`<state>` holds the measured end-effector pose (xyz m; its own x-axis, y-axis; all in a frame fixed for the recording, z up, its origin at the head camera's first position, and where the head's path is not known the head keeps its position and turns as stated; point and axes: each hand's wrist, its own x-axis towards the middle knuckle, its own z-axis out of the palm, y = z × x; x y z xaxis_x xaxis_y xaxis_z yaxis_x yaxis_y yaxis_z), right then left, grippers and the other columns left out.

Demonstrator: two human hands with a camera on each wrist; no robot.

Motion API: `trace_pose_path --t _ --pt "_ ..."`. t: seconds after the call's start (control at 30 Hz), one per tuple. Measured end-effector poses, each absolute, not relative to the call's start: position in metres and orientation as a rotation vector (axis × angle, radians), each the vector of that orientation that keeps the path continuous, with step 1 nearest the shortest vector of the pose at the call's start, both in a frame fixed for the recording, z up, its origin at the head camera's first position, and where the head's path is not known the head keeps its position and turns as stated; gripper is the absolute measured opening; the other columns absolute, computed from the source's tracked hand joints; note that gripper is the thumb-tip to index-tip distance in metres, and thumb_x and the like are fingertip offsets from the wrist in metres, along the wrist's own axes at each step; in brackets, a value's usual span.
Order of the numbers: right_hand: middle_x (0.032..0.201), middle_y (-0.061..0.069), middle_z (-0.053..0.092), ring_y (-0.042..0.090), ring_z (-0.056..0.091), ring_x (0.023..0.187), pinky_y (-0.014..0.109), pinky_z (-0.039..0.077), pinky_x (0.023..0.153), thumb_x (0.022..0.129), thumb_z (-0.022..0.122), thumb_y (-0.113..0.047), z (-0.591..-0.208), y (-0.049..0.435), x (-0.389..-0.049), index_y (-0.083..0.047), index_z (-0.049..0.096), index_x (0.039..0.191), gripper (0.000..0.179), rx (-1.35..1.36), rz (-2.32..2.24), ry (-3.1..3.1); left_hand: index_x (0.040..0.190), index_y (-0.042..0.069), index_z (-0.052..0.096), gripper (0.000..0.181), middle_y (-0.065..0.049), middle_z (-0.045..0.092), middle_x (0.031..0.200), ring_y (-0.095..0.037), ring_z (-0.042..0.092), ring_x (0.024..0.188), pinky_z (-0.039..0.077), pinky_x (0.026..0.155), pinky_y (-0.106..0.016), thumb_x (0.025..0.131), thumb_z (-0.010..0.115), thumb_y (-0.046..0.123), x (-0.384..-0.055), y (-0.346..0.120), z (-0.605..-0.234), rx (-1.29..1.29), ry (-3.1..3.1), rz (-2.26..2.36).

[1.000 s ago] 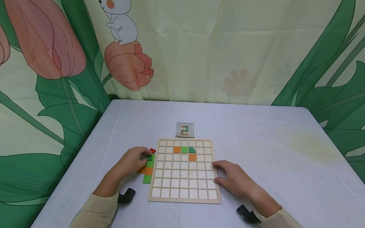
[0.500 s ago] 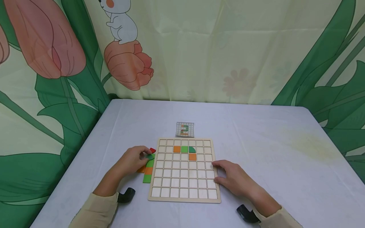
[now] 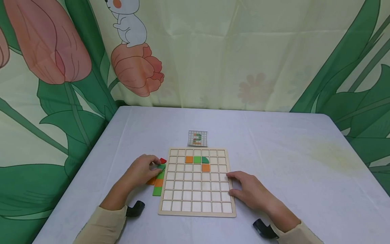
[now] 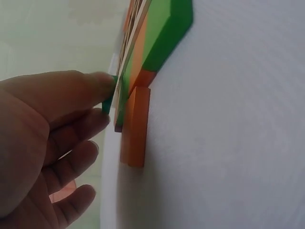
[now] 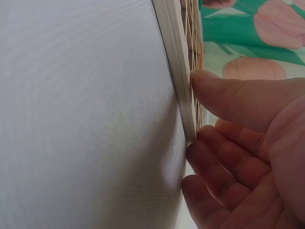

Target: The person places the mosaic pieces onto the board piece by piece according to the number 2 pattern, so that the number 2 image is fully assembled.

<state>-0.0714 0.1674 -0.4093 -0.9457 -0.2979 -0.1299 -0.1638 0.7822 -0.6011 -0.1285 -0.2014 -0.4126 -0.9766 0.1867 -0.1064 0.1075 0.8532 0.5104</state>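
Note:
My left hand (image 3: 141,170) is just left of the wooden grid board (image 3: 197,214), over a row of loose tiles. Its thumb and fingertips pinch a dark green tile (image 4: 106,103), mostly covered by the fingers. Beneath and beside that hand lie an orange tile (image 3: 158,183), a light green tile (image 3: 157,191) and a red piece (image 3: 163,161). My right hand (image 3: 251,190) rests on the board's right edge, fingers gently bent. Set in the board's upper cells are orange (image 3: 189,159), light green (image 3: 197,159) and rounded dark green (image 3: 205,160) tiles, with another orange tile (image 3: 206,168) below.
Behind the board lies a small pattern card (image 3: 197,139) with a coloured figure on a grid. A white cloth (image 3: 283,145) covers the table. A printed curtain (image 3: 207,67) hangs beyond its far edge.
The dark green tile in my left fingers has turned and shows differently. That hand has shifted very slightly away from me. My right hand and the board stay put.

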Motion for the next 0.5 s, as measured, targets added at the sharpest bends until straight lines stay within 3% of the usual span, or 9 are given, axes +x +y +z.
trace_pose_path --t 0.5 --pt "0.135 0.009 0.06 0.031 0.053 0.129 0.051 0.04 0.106 0.086 0.078 -0.012 -0.409 0.167 -0.071 -0.006 0.061 0.133 0.05 -0.38 -0.902 2.768 0.099 0.012 0.073 0.022 0.002 0.064 0.094 -0.019 0.057 0.094 0.051 0.081 -0.037 0.083 0.083 0.025 -0.127 -0.187 -0.407 0.38 2.963 0.76"
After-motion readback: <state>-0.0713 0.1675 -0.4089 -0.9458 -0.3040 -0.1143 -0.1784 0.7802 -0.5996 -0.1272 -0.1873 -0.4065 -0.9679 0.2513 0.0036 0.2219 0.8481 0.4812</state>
